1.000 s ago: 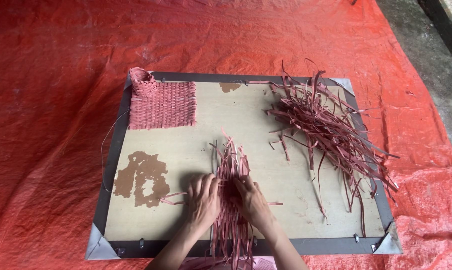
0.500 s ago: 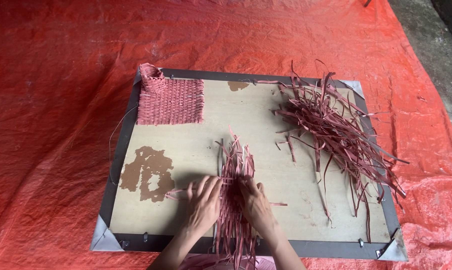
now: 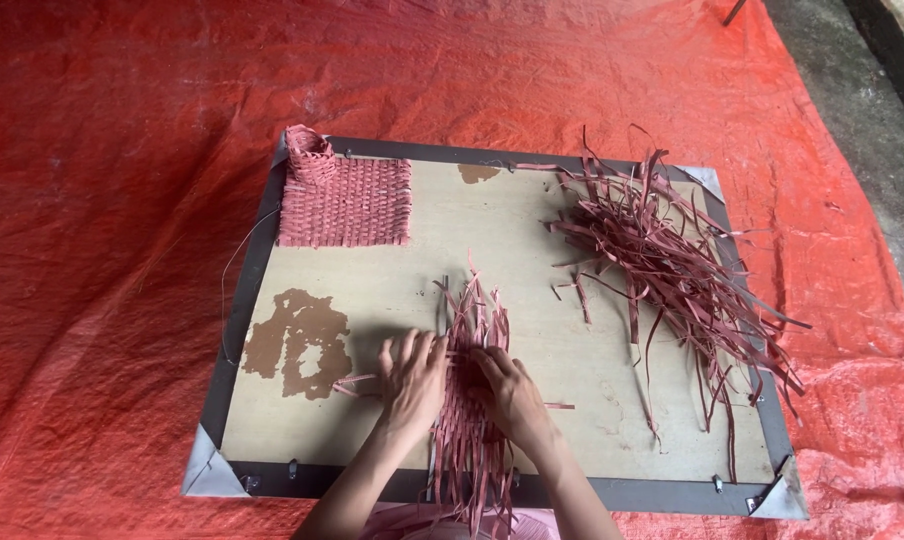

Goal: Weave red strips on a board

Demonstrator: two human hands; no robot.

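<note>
A half-woven piece of reddish-pink strips point(image 3: 472, 320) lies lengthwise on a wooden board point(image 3: 572, 350), its loose ends pointing away from me and toward me. My left hand point(image 3: 412, 380) presses flat on its left side, fingers spread over a crosswise strip. My right hand point(image 3: 512, 392) rests on the right side, fingers pinching strips near the middle. Both hands touch the weave; my forearms come up from the bottom edge.
A finished pink woven mat point(image 3: 344, 200) lies at the board's far left corner. A loose heap of pink strips point(image 3: 672, 270) covers the right side. The board has a dark frame point(image 3: 242, 300) and sits on a red tarpaulin point(image 3: 102, 250). Grey ground point(image 3: 872, 120) shows at the right.
The view has shifted so the board sits lower in the picture. My hands stay on the weave, fingers shifting slightly.
</note>
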